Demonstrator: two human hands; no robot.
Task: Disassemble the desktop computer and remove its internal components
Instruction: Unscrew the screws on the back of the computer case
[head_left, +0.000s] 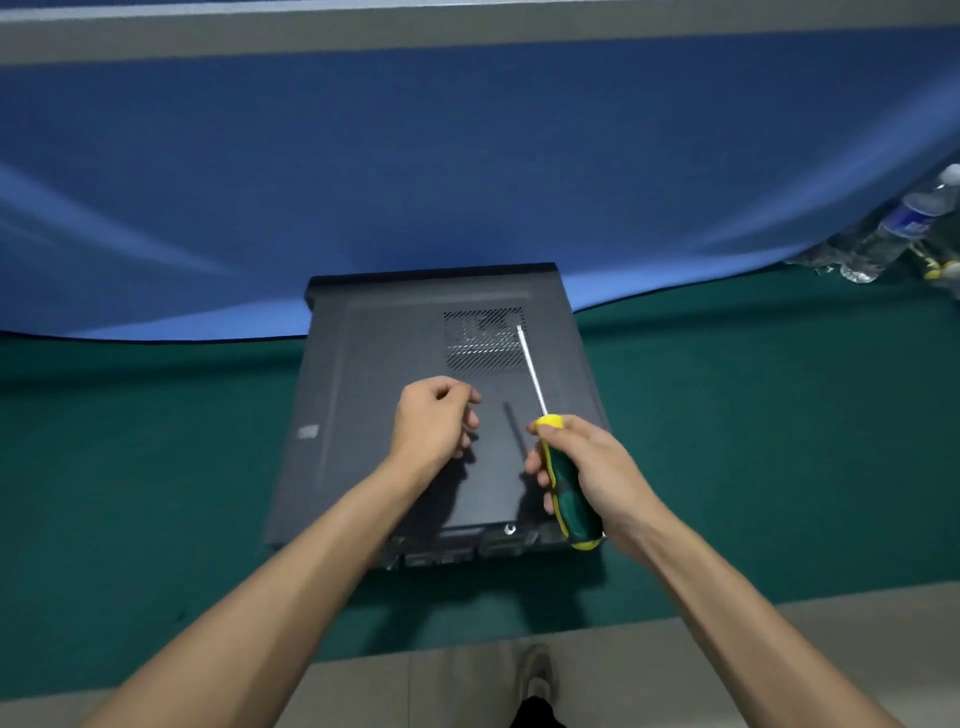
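Right hand (587, 467) grips green-yellow screwdriver (563, 478), shaft pointing far | left hand (434, 418) curled, maybe pinching a small screw, cannot tell | desktop computer (395, 415) flat on green counter (156, 467), side panel still on | progress: early, internals untouched

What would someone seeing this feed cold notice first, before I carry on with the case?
The dark computer case lying flat on the green table, side panel up and still on. Over it the right hand grips a green and yellow screwdriver, shaft pointing away across the vent grille. The left hand is curled above the panel's middle; whether it pinches anything is unclear.
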